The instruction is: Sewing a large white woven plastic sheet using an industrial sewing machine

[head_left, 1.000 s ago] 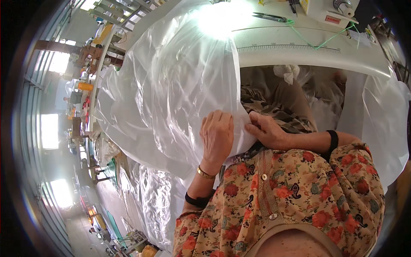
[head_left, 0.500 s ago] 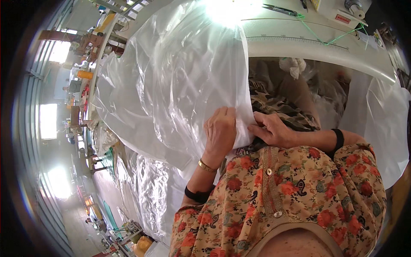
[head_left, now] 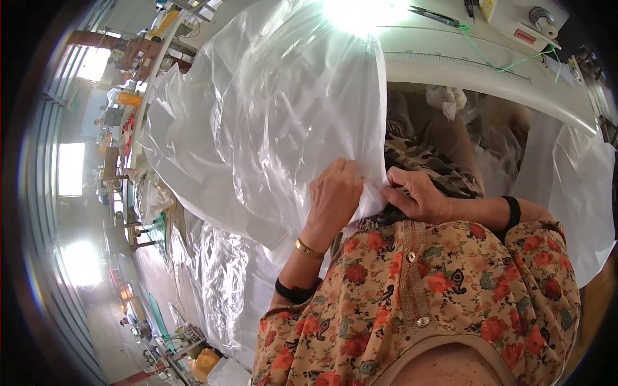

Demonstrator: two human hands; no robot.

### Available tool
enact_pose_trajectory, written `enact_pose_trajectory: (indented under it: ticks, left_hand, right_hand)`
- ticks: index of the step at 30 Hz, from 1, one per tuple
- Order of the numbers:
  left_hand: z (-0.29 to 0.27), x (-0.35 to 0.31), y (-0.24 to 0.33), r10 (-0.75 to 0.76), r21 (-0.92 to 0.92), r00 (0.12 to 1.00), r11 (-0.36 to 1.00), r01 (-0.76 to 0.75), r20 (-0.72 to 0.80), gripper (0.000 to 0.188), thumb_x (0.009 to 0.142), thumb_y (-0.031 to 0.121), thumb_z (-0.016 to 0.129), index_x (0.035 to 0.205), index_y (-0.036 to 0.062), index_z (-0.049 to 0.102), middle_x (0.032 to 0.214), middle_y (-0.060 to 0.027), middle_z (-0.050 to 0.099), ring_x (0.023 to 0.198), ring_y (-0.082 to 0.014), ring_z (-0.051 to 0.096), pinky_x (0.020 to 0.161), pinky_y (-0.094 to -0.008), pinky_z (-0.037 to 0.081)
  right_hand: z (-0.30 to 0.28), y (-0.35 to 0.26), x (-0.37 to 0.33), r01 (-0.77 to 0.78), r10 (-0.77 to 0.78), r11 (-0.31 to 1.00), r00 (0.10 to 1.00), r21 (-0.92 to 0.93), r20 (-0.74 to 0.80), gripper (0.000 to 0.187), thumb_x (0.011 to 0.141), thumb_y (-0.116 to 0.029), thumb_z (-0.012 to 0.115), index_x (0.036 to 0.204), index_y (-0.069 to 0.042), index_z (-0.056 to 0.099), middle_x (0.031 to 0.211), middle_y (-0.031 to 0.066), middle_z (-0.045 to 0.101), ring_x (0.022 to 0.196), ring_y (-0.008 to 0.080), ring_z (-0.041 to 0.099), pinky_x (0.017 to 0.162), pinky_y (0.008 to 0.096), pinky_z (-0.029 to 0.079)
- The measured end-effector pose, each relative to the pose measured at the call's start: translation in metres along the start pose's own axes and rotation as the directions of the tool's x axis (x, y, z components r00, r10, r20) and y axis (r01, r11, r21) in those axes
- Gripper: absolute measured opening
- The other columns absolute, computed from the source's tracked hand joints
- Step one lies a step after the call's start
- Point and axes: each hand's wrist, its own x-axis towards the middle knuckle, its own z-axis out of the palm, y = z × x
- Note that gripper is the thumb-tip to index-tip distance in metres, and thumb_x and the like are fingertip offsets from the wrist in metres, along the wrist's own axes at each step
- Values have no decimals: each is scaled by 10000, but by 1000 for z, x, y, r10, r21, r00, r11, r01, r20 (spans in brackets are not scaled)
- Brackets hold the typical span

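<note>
A large sheet of clear, shiny plastic film [head_left: 277, 122] drapes from the sewing table down over my lap. My left hand [head_left: 336, 193] is closed on the film near its right edge, its fingertips partly hidden behind the knuckles. On that same edge, my right hand [head_left: 415, 194] pinches the film between thumb and fingers. The two hands are a short gap apart, with a folded bit of film between them. From my hands the film's straight edge runs up to the bright lamp glare [head_left: 364, 13] on the table.
The white table [head_left: 412, 38] has a printed ruler strip [head_left: 457, 59] along its front. Thread snips [head_left: 434, 16] and green thread [head_left: 508, 66] lie at the back, near a machine part [head_left: 543, 20]. More crumpled film [head_left: 225, 289] hangs at lower left; a white sheet [head_left: 573, 186] hangs at right.
The view has shifted slightly, so the table and film edge sit a little further right. Both hands stay on the film edge; the left has turned slightly and its fingers are blurred.
</note>
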Motion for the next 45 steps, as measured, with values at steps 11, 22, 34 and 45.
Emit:
enact_pose_trajectory:
  ticks: [11,22,34,45]
  left_hand:
    - [-16,-12,0,-23,-602,984,788,126,176,219,785,87,687,972,5,608,820,-103,612,622,-214,582,605,-313,480]
    - [9,-9,-8,21,-402,1000,916,-14,13,90,832,51,620,902,-4,631,788,-95,628,592,-181,585,575,-299,465]
    - [-10,-30,-8,-227,-874,927,327,361,298,110,920,40,486,943,-8,582,812,-105,672,626,-128,644,552,-223,524]
    - [2,-35,19,-268,-791,963,585,178,19,126,981,117,534,977,8,597,665,-2,564,556,-46,489,498,-195,395]
  right_hand:
    - [0,2,0,30,-30,999,1000,26,8,174,923,-104,578,865,9,459,717,171,496,644,345,523,603,383,439]
    - [-2,6,0,-34,34,999,999,-5,40,225,933,-149,578,851,14,447,705,168,482,619,291,459,594,358,427]
    - [-1,6,-2,-63,60,997,996,47,66,207,950,-108,552,831,21,443,664,107,482,617,150,441,581,314,427]
    - [-1,6,-2,-68,54,990,993,126,109,179,953,-145,569,881,-4,486,735,101,510,679,145,499,632,322,449]
